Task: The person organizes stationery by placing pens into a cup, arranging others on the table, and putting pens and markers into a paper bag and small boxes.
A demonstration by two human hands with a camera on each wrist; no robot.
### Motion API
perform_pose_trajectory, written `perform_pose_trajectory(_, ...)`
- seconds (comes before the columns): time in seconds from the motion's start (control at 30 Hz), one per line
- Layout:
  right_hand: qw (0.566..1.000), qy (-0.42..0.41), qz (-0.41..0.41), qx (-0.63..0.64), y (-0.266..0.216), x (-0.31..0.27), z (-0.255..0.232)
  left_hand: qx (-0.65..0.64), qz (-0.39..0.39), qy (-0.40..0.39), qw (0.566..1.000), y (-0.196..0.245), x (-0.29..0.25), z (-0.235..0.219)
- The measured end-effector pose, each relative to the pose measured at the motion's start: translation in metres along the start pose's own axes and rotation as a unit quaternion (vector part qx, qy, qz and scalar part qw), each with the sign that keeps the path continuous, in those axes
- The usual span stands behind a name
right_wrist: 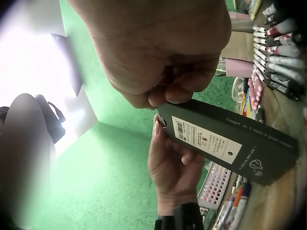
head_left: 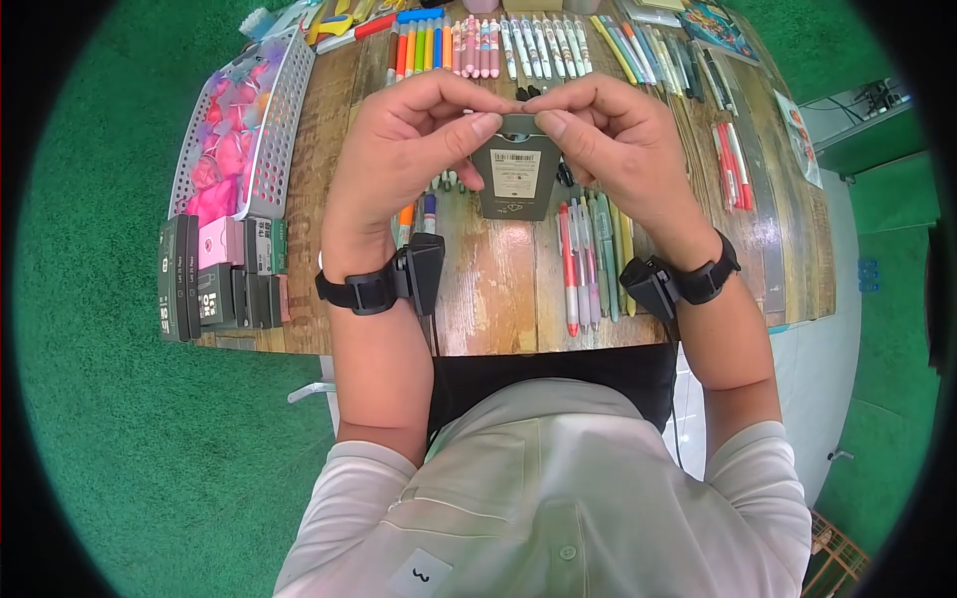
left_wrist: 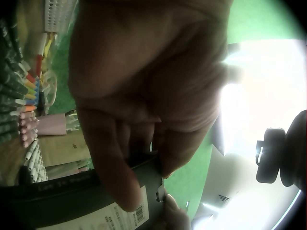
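A dark green box [head_left: 514, 179] with a white barcode label stands upright between the two hands, its notched top edge toward them. The left hand [head_left: 404, 149] pinches its top left corner between thumb and fingers. At the top right corner the right hand [head_left: 623, 145] pinches with thumb and index finger. In the left wrist view the left hand [left_wrist: 148, 91] has its thumb over the label side of the box [left_wrist: 115, 206]. The right wrist view shows the box [right_wrist: 225, 139] slanting down from the right hand [right_wrist: 168, 57], with the left hand [right_wrist: 175, 167] below.
Rows of markers [head_left: 419, 48] and patterned pens [head_left: 543, 48] lie at the table's back. Several pens [head_left: 571, 269] lie right of the box. On the left are a white basket [head_left: 281, 130] of pink items and stacked dark boxes [head_left: 179, 279]. Red pens [head_left: 733, 167] lie farther right.
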State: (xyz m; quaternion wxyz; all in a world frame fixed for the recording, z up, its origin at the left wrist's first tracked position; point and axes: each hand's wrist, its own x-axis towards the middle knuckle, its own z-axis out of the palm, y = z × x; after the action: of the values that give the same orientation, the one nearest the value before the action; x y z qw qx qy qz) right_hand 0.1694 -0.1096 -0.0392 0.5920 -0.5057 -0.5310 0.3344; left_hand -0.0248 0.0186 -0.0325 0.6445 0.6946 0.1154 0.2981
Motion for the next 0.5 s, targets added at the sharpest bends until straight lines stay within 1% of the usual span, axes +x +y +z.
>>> perform_pose_trajectory(0.1, 1.0, 0.002, -0.002, -0.012, 0.002, -0.001, 0.0, -0.006, 0.012, -0.006, 1.0, 0.0, -0.001, -0.001)
perform_pose_trajectory(0.17, 0.993, 0.007, -0.075, -0.088, 0.009, -0.001, -0.002, -0.008, 0.018, -0.017, 1.0, -0.001, -0.001, -0.004)
perform_pose_trajectory(0.2, 0.993, 0.007, -0.076, -0.087, 0.01, -0.001, -0.003, -0.01, 0.024, -0.028, 0.999, -0.002, -0.001, -0.006)
perform_pose_trajectory(0.27, 0.965, 0.006, -0.197, -0.174, 0.011, 0.001, -0.005, -0.005, 0.021, -0.031, 0.999, -0.003, -0.001, -0.006)
perform_pose_trajectory(0.37, 0.961, -0.007, -0.206, -0.182, 0.014, 0.002, -0.007, -0.002, 0.016, -0.034, 0.999, -0.005, 0.0, -0.006)
perform_pose_trajectory(0.5, 0.958, -0.002, -0.213, -0.191, 0.013, 0.002, -0.007, 0.01, 0.014, -0.029, 0.999, -0.005, 0.001, -0.004)
